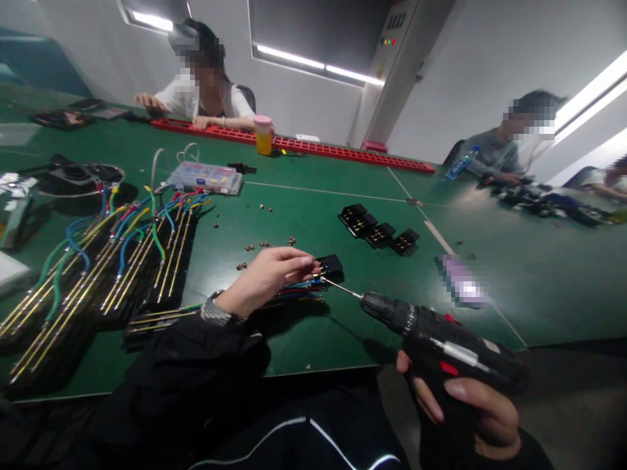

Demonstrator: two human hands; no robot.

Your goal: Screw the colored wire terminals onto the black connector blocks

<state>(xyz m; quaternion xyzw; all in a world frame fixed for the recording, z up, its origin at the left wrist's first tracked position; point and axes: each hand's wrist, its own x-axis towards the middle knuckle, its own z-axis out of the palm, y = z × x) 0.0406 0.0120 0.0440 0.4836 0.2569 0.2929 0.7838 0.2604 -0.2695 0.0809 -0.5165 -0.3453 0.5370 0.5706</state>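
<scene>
With your right hand (490,408) wrapped round the black pistol-shaped power drill (441,333) and your left hand (267,277) pinching the small black plastic block (334,264) at the drill's tip, you seem to be fastening, which likely calls for steady, square pressure.

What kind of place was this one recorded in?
Likely an electrical assembly workshop: a drill in the right hand, brass strips with coloured wires, and loose screws on a green table.
</scene>
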